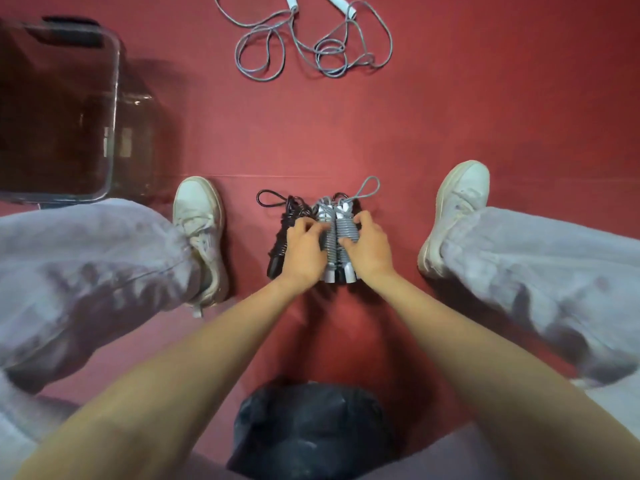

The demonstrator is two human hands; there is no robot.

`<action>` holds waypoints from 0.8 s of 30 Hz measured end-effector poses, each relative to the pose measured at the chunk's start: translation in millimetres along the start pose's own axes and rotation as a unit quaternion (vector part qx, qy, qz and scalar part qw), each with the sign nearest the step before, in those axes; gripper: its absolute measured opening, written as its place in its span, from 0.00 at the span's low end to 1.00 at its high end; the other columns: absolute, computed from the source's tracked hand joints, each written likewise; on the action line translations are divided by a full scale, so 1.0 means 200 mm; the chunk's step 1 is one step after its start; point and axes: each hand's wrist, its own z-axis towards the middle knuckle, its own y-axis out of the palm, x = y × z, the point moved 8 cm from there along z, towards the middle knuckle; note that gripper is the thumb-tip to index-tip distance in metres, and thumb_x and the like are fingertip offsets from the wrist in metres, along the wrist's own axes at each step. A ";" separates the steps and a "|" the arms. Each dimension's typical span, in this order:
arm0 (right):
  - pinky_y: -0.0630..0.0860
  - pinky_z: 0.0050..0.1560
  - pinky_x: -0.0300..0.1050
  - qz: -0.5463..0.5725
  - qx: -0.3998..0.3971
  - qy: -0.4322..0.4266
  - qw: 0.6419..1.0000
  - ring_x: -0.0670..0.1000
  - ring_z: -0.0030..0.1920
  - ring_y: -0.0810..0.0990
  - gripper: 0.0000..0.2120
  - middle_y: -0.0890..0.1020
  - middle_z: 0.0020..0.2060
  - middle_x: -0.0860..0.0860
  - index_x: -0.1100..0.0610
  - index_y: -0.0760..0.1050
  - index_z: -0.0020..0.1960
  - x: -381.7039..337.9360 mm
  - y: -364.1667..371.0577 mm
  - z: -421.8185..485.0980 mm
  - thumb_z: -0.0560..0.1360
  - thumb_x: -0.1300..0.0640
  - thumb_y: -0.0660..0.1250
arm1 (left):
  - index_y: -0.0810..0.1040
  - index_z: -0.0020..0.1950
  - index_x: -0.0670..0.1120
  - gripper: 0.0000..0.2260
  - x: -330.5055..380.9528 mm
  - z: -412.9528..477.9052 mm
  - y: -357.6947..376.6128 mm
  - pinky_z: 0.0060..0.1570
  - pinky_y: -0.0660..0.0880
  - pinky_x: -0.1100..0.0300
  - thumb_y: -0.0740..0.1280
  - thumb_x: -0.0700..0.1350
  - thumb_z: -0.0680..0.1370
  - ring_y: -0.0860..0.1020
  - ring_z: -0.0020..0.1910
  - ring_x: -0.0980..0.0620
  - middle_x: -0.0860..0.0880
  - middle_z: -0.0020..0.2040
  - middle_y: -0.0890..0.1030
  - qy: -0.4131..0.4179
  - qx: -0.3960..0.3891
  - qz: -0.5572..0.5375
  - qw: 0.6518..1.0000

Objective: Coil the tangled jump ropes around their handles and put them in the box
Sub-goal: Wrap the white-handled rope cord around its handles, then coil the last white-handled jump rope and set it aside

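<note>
Two hands clasp the coiled ropes

Across the red floor (485, 116), the clear box (116, 98) stands off to the left. One loose grey jump rope (311, 46) sprawls tangled far ahead. Between the white shoes (199, 216) lie the coiled grey jump ropes (341, 233), with the coiled black jump rope (278, 237) touching their left side. The left hand (304, 247) and right hand (369, 247) curl over the grey coils from either side, gripping them.

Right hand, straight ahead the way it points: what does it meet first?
The right hand already grips the coiled ropes, so it would push those first. Beyond them the floor looks free up to the loose rope, though depth is unclear.
</note>
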 end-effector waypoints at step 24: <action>0.64 0.64 0.45 0.031 0.098 -0.201 0.974 0.60 0.64 0.72 0.30 0.72 0.63 0.60 0.55 0.64 0.74 -0.83 -0.73 0.92 0.74 0.62 0.68 | 0.72 0.68 0.44 0.24 0.41 1.09 -0.91 0.62 0.68 0.57 0.66 0.34 0.72 0.73 0.61 0.43 0.40 0.63 0.73 0.037 0.153 -0.052 0.986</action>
